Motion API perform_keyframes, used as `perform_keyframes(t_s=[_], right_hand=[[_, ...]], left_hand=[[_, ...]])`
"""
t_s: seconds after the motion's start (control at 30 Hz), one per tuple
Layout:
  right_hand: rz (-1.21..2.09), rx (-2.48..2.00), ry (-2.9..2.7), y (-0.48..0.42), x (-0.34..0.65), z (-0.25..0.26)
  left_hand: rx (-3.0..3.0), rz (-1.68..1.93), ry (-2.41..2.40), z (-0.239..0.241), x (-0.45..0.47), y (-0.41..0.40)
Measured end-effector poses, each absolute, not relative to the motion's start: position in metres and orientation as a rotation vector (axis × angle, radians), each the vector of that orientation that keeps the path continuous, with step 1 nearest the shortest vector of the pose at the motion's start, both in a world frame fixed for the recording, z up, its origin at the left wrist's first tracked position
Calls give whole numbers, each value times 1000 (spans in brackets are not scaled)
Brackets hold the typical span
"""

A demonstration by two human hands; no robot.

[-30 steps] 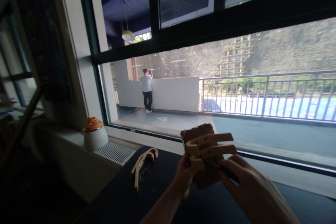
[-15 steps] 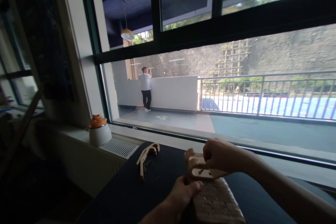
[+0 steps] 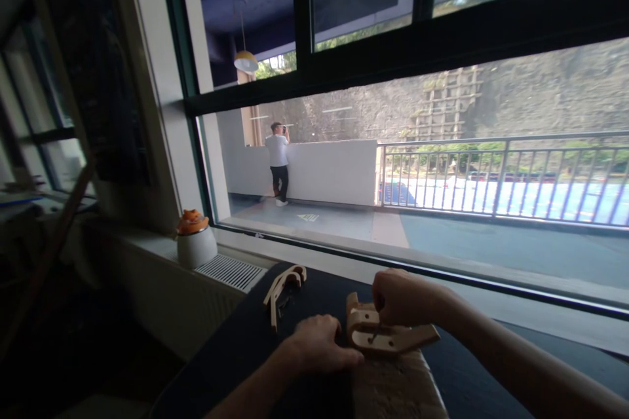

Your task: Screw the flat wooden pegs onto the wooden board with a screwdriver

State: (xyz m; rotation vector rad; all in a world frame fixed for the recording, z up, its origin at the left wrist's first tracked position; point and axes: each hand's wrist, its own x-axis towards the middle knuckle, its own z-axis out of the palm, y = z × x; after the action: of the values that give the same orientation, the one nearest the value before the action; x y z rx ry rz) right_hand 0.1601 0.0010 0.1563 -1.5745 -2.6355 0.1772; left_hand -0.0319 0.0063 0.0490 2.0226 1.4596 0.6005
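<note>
On the dark table (image 3: 230,347) lies a wooden board (image 3: 393,383) with a rough, shiny face. A pale curved wooden hook piece (image 3: 361,338) with holes rests on its far end, another curved part behind it. What looks like a screw (image 3: 372,339) sticks up from one hole. My right hand (image 3: 405,296) is closed over the hook piece, its fingertips and anything in them hidden. My left hand (image 3: 322,342) is beside the board's left edge, thumb stretched toward the board and apart from the fingers. Whether the thumb touches the board is unclear.
More curved wooden pieces (image 3: 285,288) lie at the table's far left, with small dark screws (image 3: 284,303) beside them. A white pot with an orange top (image 3: 195,242) stands on the sill by a vent grille (image 3: 230,272). Beyond the window, a person (image 3: 278,160) stands at a low wall.
My left hand has let go of the board's side and moved up and left. My right hand has shifted slightly down and left, uncovering more of the hook piece. The view has moved slightly.
</note>
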Motion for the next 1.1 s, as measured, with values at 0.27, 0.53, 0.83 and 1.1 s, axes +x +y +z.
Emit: perform_keyframes(t_s=[0.27, 0.53, 0.83, 1.1], right_hand=[[205, -1546, -2645, 6, 159, 155], [248, -1528, -2409, 6, 166, 149], [288, -1514, -2165, 11, 166, 117], [468, -1286, -2124, 6, 179, 105]], left_hand=[[2484, 920, 969, 87, -20, 18], [2460, 729, 763, 70, -1, 51], [2429, 565, 892, 74, 7, 46], [2461, 530, 896, 70, 6, 51]])
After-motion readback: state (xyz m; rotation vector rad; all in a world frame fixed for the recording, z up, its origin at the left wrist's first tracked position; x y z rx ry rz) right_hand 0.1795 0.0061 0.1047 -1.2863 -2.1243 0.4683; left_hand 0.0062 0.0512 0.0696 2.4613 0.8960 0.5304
